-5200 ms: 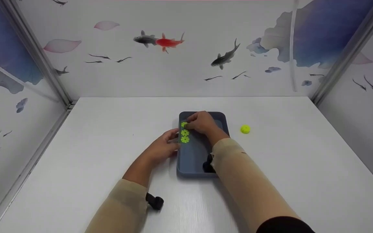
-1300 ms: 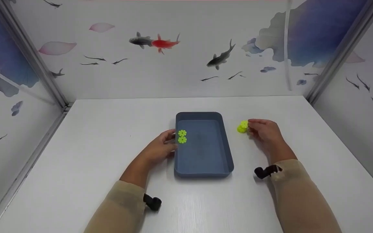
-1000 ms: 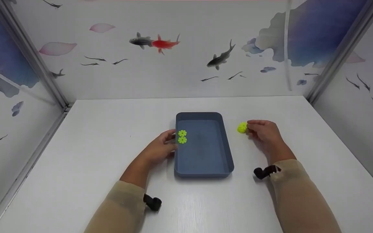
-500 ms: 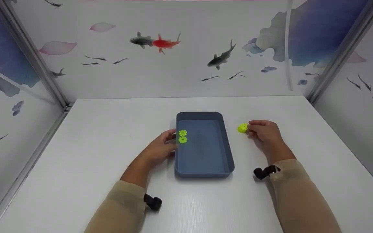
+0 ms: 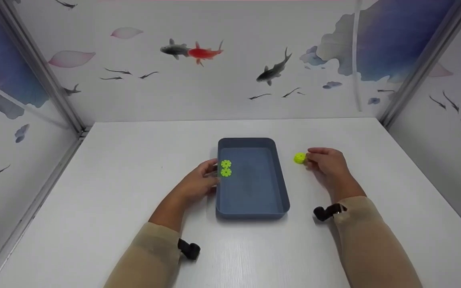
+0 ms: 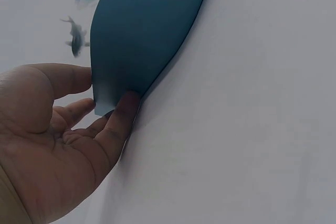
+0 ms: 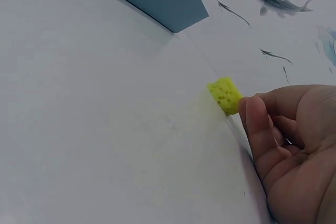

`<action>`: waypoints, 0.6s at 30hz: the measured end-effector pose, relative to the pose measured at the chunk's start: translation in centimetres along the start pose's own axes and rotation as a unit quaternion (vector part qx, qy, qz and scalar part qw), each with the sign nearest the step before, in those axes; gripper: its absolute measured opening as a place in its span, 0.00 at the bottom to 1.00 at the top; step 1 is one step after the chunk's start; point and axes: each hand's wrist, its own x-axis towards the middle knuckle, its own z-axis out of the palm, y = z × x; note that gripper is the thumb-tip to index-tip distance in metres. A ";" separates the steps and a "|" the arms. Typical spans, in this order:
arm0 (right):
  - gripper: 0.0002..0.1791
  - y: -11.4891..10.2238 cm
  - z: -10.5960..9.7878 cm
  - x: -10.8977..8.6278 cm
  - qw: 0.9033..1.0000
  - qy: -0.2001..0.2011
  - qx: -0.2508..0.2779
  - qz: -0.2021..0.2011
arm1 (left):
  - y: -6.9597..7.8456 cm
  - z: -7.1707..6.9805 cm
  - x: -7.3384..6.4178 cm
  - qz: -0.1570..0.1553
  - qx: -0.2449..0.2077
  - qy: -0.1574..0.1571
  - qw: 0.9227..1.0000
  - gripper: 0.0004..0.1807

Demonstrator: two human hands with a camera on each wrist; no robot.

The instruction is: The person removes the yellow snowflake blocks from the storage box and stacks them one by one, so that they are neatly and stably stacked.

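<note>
My left hand (image 5: 197, 183) holds the left side of a blue-grey rectangular tray (image 5: 254, 146), with a digit at the rim in the left wrist view. Inside the tray, along its left side, lie two bright yellow snowflake discs (image 5: 225, 164), one beyond the other. To the right of the tray my right hand (image 5: 328, 162) pinches at the right edge of a small stack of yellow snowflake discs (image 7: 224, 96) over the white tabletop. Its thumb and forefinger meet at the discs' edge in the right wrist view; the fingertips partly hide the stack.
A white table (image 5: 134, 160) carries the tray. Behind it stands a panel (image 5: 230, 88) printed with fish and petals, and side panels in metal frames close in left and right. A black wrist camera (image 5: 190, 251) is strapped to each forearm.
Earlier my right hand held the farthest of three discs in the tray; that disc has left the tray. The right hand moved right to the stack, lowering the disc onto it. The left hand stays.
</note>
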 end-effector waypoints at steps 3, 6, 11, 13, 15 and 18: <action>0.23 0.0 0.0 -0.1 1.000 0.001 0.007 -0.002 | 0.0 0.0 -0.1 0.002 0.005 0.001 1.000 0.38; 0.23 -0.2 0.0 -0.2 1.000 0.007 0.006 -0.008 | 0.1 0.0 -0.1 0.000 0.010 0.003 1.000 0.38; 0.24 -0.8 0.3 -0.7 0.998 0.017 -0.044 -0.044 | 0.0 0.1 0.1 -0.003 0.016 0.007 1.000 0.38; 0.24 -1.2 0.6 -0.9 0.996 0.013 -0.057 -0.067 | -0.1 0.1 0.2 -0.001 0.017 0.008 1.000 0.38; 0.24 -1.6 1.1 -1.2 0.995 0.002 -0.055 -0.088 | -0.1 0.1 0.2 0.002 0.015 0.007 1.000 0.38; 0.21 -2.0 2.0 -1.8 0.993 -0.025 -0.040 -0.110 | -0.2 0.0 0.2 0.005 0.017 0.007 1.000 0.38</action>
